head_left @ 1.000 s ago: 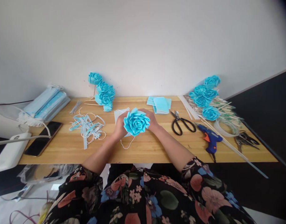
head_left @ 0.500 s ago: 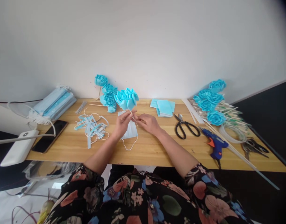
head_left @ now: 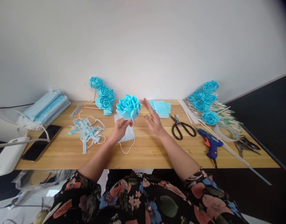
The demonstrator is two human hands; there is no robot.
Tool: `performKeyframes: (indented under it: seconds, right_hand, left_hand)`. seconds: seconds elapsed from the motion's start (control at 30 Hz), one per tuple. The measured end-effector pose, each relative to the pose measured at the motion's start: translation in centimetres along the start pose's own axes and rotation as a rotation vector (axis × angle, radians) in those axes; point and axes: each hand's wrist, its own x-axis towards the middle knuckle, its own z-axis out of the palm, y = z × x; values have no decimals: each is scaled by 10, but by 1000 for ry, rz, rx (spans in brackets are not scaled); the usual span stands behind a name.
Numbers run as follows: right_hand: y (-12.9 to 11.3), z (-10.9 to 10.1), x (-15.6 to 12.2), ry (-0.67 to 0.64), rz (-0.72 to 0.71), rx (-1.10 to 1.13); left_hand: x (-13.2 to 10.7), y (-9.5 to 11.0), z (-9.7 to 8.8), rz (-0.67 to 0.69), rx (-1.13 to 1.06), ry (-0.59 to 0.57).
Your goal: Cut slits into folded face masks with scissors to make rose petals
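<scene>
Centrally, over tabletop (head_left: 147, 154) and pale mask (head_left: 128, 135): one blue flower (head_left: 128, 107), pinched from below in left hand's (head_left: 120, 128) grip, presumably to spare the petals. Right hand (head_left: 154, 122): grip spread, unladen, just beside the flower. Scissors (head_left: 178, 122), glue gun (head_left: 211, 143): rightward, likely for reach.
</scene>
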Motion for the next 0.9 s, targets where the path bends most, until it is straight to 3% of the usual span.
performKeyframes:
  seconds: [0.2,0.4,0.63,0.9]
  right_hand:
    - [-8,-7,2,-117,8,144]
    - [-21,-11,3,-191,54,207]
    - [-17,-4,3,-156,-28,431]
    - [-23,-5,-3,-91,142,355]
  left_hand:
    - [-3,-10,-1,49,155,-104]
    - [-3,-7,3,112,212,-117]
    - [-1,-3,5,235,286,-157]
    - [-1,-4,6,356,288,-177]
